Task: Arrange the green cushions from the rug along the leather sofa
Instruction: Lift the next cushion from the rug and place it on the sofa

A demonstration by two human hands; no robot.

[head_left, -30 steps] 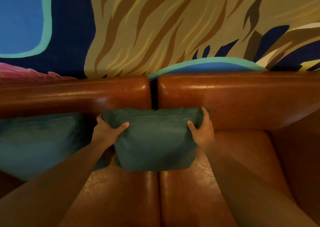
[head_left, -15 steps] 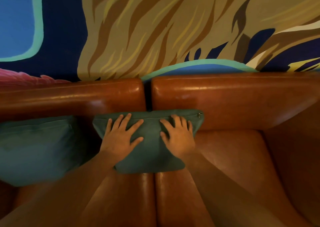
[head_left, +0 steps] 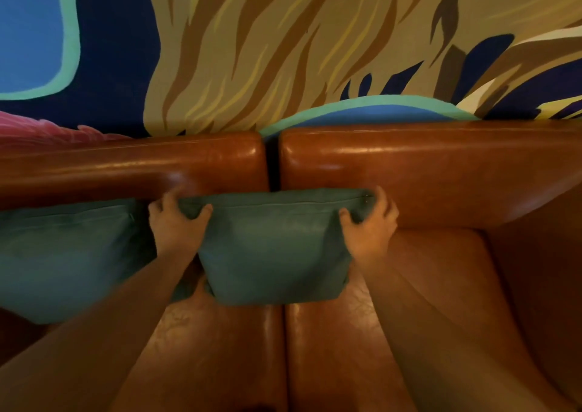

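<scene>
Green fabric marks the middle cushion (head_left: 274,248), standing upright against the backrest of the leather sofa (head_left: 409,172), astride the gap between two seat pads. The left hand (head_left: 174,225) and right hand (head_left: 371,225) each close a grip on an upper corner. A second green cushion (head_left: 66,254) leans just beside it on the left, below the painted mural (head_left: 252,49).
</scene>
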